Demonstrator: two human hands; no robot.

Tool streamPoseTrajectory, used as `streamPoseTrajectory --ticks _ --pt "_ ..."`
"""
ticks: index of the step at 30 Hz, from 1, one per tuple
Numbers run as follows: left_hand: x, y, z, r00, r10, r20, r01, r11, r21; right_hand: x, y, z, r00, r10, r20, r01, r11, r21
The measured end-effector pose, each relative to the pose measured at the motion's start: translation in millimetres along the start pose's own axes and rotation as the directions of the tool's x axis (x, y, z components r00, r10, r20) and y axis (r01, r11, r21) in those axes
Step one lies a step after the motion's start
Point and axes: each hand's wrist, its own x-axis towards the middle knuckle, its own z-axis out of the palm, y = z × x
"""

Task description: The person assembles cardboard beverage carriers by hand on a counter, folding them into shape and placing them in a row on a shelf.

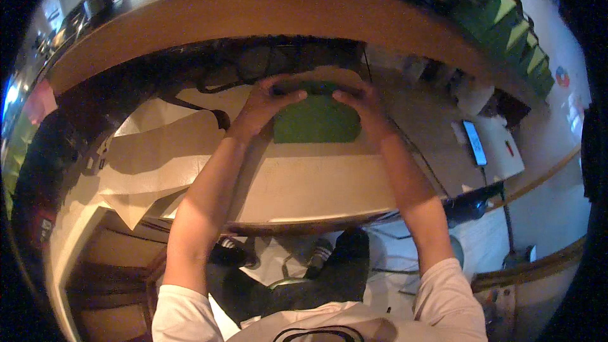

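A green paper-like piece (pixel 318 119) with a straight lower edge stands out on the tan work surface, in the middle of the view. My left hand (pixel 267 102) grips its upper left side, thumb lying across the near face. On the opposite side my right hand (pixel 364 102) holds the upper right part, its thumb pointing inward at the same height. Both hands are closed on it, and most of the fingers are hidden behind the piece. Whether it is a folded sheet or a bag I cannot tell.
Tan paper sheets (pixel 161 155) lie at the left, one corner hanging over the front edge. A lit phone (pixel 474 143) with a cable rests at the right. Several green folded paper pieces (pixel 516 35) stand on the raised shelf (pixel 253 9), which spans the back.
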Motion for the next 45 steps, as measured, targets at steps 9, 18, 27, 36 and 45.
streamPoseTrajectory --ticks 9,18,27,36,45 --pt "-4 9 3 0.997 0.040 0.059 -0.031 0.990 -0.135 -1 -7 -7 0.993 -0.023 0.114 0.033 0.996 -0.080" --pt "-6 3 -11 0.987 0.129 0.091 -0.134 0.990 0.042 10 4 -23 0.944 -0.144 0.296 0.184 0.976 -0.113" --pt "-4 -3 -18 0.971 0.104 0.214 -0.085 0.992 -0.097 -2 -13 -23 0.971 -0.058 0.232 0.154 0.893 -0.423" --pt "-10 4 4 0.992 0.126 0.021 -0.127 0.992 0.002 -5 -6 -2 0.966 -0.203 0.163 0.257 0.836 -0.484" --pt "-7 -8 4 0.984 0.178 -0.013 -0.172 0.962 0.211 -1 6 1 0.936 -0.310 0.167 0.349 0.758 -0.551"
